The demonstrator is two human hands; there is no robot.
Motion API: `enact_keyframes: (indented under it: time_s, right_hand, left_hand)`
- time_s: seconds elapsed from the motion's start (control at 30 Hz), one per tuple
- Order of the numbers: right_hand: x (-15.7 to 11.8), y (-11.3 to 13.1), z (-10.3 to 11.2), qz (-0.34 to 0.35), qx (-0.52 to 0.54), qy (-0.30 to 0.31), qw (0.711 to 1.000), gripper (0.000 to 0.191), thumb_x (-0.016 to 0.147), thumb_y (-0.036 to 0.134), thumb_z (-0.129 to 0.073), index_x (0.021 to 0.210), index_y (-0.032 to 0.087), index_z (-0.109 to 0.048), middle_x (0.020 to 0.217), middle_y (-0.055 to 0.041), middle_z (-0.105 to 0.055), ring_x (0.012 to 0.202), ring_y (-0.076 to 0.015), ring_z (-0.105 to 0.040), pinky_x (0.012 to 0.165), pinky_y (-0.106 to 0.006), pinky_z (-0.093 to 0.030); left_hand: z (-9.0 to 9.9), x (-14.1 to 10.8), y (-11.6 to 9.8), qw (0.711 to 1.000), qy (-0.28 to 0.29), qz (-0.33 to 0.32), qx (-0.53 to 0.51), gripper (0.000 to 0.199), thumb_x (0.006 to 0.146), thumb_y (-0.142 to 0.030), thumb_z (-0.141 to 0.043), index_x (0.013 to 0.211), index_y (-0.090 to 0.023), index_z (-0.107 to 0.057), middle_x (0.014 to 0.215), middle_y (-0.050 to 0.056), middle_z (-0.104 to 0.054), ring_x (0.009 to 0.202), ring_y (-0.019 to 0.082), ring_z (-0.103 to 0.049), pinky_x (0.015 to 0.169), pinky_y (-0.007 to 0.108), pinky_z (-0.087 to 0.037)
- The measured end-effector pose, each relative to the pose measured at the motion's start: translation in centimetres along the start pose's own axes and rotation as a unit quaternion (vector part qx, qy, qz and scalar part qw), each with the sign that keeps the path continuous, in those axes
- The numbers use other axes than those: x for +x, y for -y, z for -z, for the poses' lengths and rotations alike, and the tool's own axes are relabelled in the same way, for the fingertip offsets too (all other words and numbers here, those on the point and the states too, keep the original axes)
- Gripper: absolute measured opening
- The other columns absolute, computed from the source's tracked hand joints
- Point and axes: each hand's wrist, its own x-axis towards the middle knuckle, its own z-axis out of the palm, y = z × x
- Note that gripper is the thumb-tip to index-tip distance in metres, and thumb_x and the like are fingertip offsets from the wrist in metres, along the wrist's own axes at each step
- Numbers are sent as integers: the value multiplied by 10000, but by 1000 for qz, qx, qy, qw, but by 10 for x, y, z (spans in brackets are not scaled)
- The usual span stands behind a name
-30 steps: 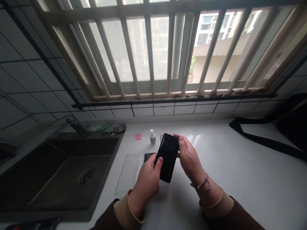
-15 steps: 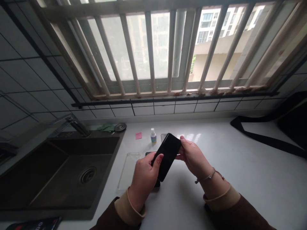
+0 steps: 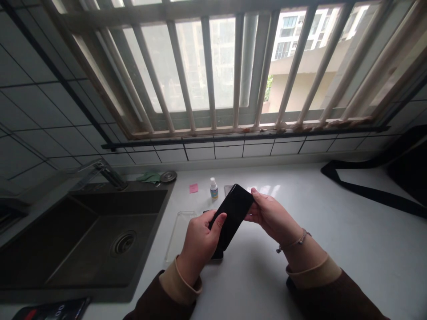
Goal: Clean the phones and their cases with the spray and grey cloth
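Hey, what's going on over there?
Someone is holding a black phone over the white counter. The left hand grips one side, thumb on the front, and the right hand holds the far corner. A clear case, a pink note and a small upright bottle are nearby.

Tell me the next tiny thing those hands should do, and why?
Perhaps slide the right hand slightly along the edge of the black phone: its thumb and fingers are at the upper right corner, while the left hand grips the opposite side, which should steady it.
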Motion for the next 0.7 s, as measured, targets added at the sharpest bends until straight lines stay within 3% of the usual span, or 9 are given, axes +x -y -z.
enact_keyframes:
  time_s: [0.13, 0.27, 0.5, 0.6, 0.7]
  right_hand:
    - [2, -2, 1, -12, 4, -2, 1000, 446, 1094, 509, -507, 1112, 143, -762, 1031, -154, -831, 914, -216, -804, 800, -320, -636]
    - [1, -2, 0, -14, 15, -10, 1000, 416, 1083, 505, -532, 1064, 157, -760, 965, -128, -827, 874, -214, -797, 779, -323, -636]
    - [0, -3, -1, 24, 24, -13, 999, 425, 1034, 570, -591, 984, 174, -739, 875, -90, -795, 791, -216, -761, 744, -367, -638]
    - [-1, -9, -9, 68, -10, -13, 998, 464, 926, 660, -697, 896, 198, -733, 817, -59, -777, 718, -212, -725, 697, -358, -613]
    - [-3, -16, -19, 88, -56, 1, 995, 451, 835, 657, -795, 816, 209, -753, 808, -58, -785, 734, -225, -726, 763, -369, -600]
  left_hand:
    - [0, -2, 1, 997, -8, -47, 53, 302, 1046, -429, -578, 1012, -196, -767, 800, 42, -744, 705, 190, -657, 673, 292, -408]
    - [1, -3, -1, 998, -1, -57, 40, 299, 1044, -424, -582, 961, -197, -757, 780, 43, -731, 690, 187, -648, 669, 292, -405]
    - [1, -1, -2, 998, 6, 15, -57, 392, 1027, -518, -584, 959, -176, -762, 753, 26, -687, 700, 184, -596, 655, 281, -403]
    - [-1, -2, -4, 993, 33, 27, -111, 448, 1017, -557, -577, 827, -172, -708, 702, 12, -607, 670, 165, -520, 620, 273, -374]
    - [-4, -7, -9, 986, 100, -5, -136, 492, 1022, -558, -565, 712, -180, -620, 646, -9, -515, 621, 137, -434, 589, 270, -332]
